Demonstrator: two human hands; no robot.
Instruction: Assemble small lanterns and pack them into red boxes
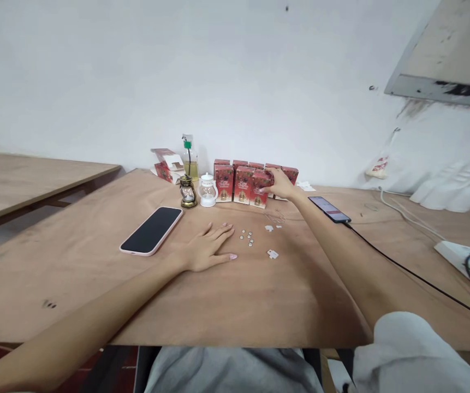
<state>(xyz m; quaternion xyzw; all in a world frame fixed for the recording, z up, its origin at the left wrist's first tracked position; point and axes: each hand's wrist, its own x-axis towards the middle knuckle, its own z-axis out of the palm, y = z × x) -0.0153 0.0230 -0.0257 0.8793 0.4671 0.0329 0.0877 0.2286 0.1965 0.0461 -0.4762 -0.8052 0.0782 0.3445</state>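
My left hand (206,248) lies flat on the wooden table, palm down, with its fingers spread. Several small round silvery discs (249,237), like button cells, lie just right of its fingertips. My right hand (280,184) reaches to the back and has its fingers around the upper right side of a red printed box (258,194), which stands upright at the front of a group. More red boxes (224,183) stand left of it and behind. A white mini lantern (207,191) and a bronze-coloured mini lantern (188,194) stand left of the boxes.
A pink-edged phone (152,231) lies left of my left hand; a second phone (328,209) with a black cable lies right. White paper scraps (273,254) are near the discs. An opened red box (165,166) and a bottle of yellowish liquid (191,164) stand by the wall.
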